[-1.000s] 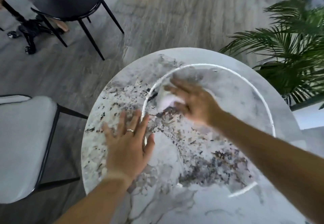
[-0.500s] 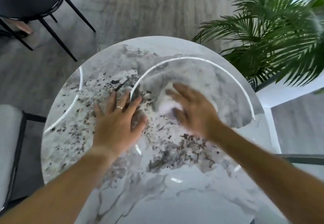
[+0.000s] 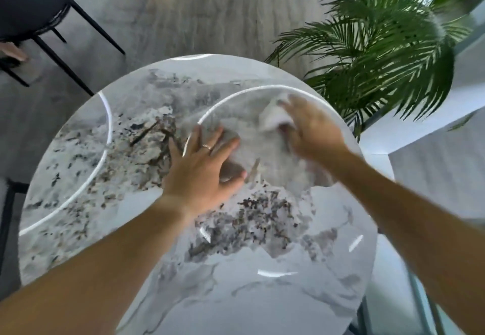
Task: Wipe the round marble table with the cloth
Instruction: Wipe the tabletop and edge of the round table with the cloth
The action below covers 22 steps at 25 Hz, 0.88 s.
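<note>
The round marble table [image 3: 275,295] fills most of the head view, white with grey and brown speckling. My right hand [image 3: 312,132] presses a crumpled white cloth [image 3: 273,117] onto the far right part of the top, close to the rim; hand and cloth are blurred by motion. My left hand [image 3: 202,169] lies flat on the table's middle, fingers spread, a ring on one finger, holding nothing.
A green palm plant [image 3: 372,46] stands just beyond the table's far right edge, by a white ledge [image 3: 420,124]. A dark chair [image 3: 34,12] with thin black legs stands on the grey floor at far left. Another chair's frame [image 3: 8,203] shows at the left edge.
My right hand has swept the cloth away from me and to the right, toward the table's far rim. My left hand stays flat on the middle. The view has shifted left over the table.
</note>
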Each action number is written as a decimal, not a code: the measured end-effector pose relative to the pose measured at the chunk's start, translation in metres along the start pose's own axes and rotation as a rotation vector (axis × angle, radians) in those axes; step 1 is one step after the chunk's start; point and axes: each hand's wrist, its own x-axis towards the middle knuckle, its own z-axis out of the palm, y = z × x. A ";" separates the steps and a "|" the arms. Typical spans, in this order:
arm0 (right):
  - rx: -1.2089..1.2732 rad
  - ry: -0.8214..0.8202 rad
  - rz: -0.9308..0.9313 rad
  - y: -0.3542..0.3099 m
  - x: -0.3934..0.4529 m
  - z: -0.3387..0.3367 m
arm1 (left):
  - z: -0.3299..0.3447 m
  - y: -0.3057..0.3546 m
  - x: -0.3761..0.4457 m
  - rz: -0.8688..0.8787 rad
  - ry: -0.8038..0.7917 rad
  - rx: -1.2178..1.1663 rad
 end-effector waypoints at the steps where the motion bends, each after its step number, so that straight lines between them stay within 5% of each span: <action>1: 0.005 0.001 0.099 0.010 0.026 -0.005 | 0.000 0.006 0.008 0.012 -0.003 -0.003; 4: 0.017 0.029 0.194 0.013 0.011 -0.009 | 0.005 0.030 0.000 0.032 -0.015 -0.011; 9: 0.026 0.023 0.143 -0.026 -0.209 0.003 | 0.008 0.042 -0.062 0.203 -0.012 -0.083; 11: -0.002 0.004 0.113 -0.014 -0.193 -0.007 | 0.008 0.039 -0.079 0.277 -0.007 -0.068; 15: -0.016 0.064 0.346 0.002 -0.125 -0.015 | 0.004 0.038 -0.084 0.280 -0.051 -0.088; 19: 0.003 0.085 0.312 -0.087 -0.278 0.022 | 0.010 0.031 -0.128 0.293 -0.049 -0.153; 22: -0.015 0.013 0.197 -0.075 -0.268 0.014 | 0.012 0.015 -0.154 0.342 -0.048 -0.146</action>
